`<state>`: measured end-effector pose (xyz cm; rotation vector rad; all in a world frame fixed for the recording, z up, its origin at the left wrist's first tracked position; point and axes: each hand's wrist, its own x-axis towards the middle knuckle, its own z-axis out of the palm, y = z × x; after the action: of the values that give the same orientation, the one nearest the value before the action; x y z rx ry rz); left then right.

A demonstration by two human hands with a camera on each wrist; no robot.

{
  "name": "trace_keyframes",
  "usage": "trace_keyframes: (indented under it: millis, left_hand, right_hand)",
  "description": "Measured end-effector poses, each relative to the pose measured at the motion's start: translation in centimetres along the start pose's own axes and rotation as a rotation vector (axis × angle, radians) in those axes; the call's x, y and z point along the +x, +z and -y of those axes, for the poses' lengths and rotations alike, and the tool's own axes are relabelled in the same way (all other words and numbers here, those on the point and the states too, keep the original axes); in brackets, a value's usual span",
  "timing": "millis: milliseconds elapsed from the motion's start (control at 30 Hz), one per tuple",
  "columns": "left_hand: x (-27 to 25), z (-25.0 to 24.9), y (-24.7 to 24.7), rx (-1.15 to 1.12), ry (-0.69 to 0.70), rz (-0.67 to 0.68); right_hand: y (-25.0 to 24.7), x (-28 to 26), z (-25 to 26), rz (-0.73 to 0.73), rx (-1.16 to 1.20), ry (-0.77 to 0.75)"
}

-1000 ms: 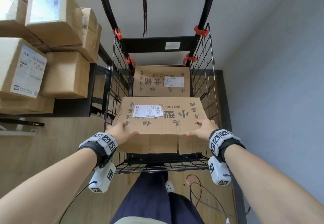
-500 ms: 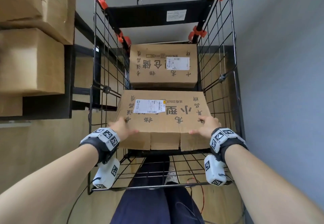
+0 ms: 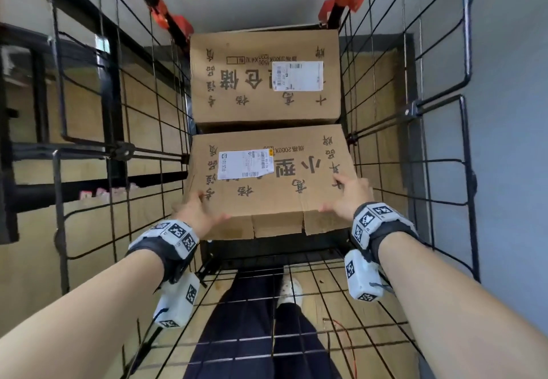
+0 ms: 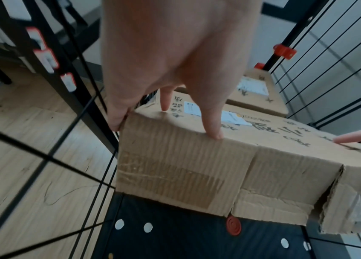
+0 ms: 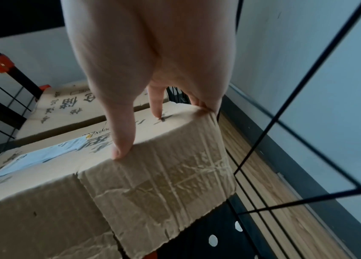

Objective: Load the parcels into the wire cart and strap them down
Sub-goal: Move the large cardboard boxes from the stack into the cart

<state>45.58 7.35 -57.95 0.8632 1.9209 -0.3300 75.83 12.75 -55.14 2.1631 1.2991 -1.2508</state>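
Note:
A flat cardboard parcel (image 3: 267, 191) with a white label lies low inside the black wire cart (image 3: 439, 147), close in front of a second labelled parcel (image 3: 261, 87). My left hand (image 3: 198, 209) grips its near left corner, one finger and the thumb on top, the rest down the side (image 4: 117, 121). My right hand (image 3: 347, 197) grips the near right corner the same way (image 5: 126, 140). The parcel's torn near flap (image 4: 263, 192) hangs just over the cart's black dotted base (image 4: 175, 236); contact with the base is unclear.
Wire walls stand close on both sides of the parcels. A black shelf frame (image 3: 17, 171) is beyond the left wall and a grey room wall (image 3: 510, 171) beyond the right. My legs and a white shoe (image 3: 290, 289) show through the near wire panel, with a red cable (image 3: 347, 340) on the wooden floor.
The parcel has gone down from the cart's rim height into the cart, both hands still on its near corners. My head has dropped closer, so the stacked boxes on the left are out of view.

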Motion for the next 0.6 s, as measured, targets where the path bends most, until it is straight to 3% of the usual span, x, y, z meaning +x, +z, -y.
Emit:
trace_keyframes:
  millis: [367,600]
  left_hand:
    - [5.6,1.3,2.2,-0.123,0.068,-0.128]
    - [6.6,0.2,2.4,-0.102,0.014,-0.027]
  right_hand:
    - [3.9,4.6,-1.5,-0.088,0.083,-0.055]
    - [5.0,6.9,-1.3,0.018,0.067,0.008]
